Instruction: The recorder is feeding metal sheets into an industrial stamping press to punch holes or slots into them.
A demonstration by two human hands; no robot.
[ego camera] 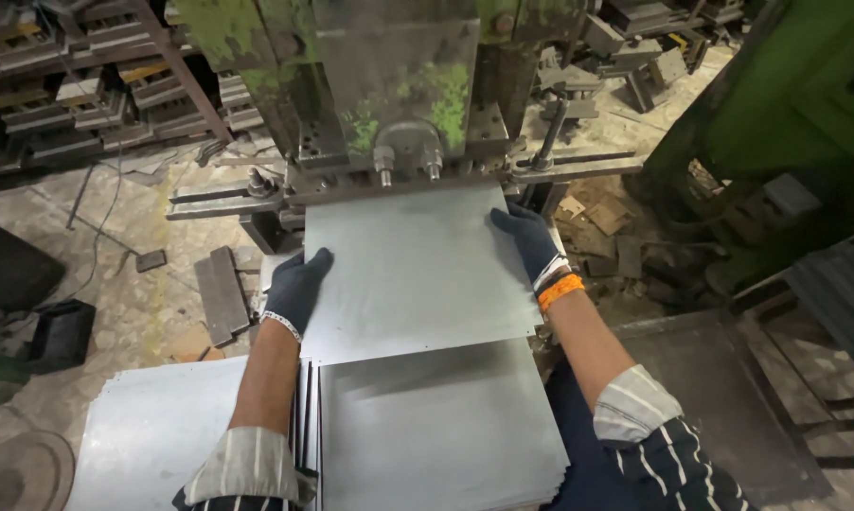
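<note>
A flat grey metal sheet (413, 270) lies in front of me with its far edge under the press machine (394, 85). My left hand (297, 287), in a dark glove, grips the sheet's left edge. On the right edge sits my right hand (524, 238), also in a dark glove, with an orange band at the wrist. Just below the sheet, nearer to me, is a stack of similar metal sheets (436, 431).
Another pile of pale sheets (152, 431) lies at the lower left. Metal blocks on racks (77, 85) fill the back left. Scrap pieces (221, 293) litter the floor. A green machine frame (787, 104) stands at the right, with a dark metal tray (720, 397) below it.
</note>
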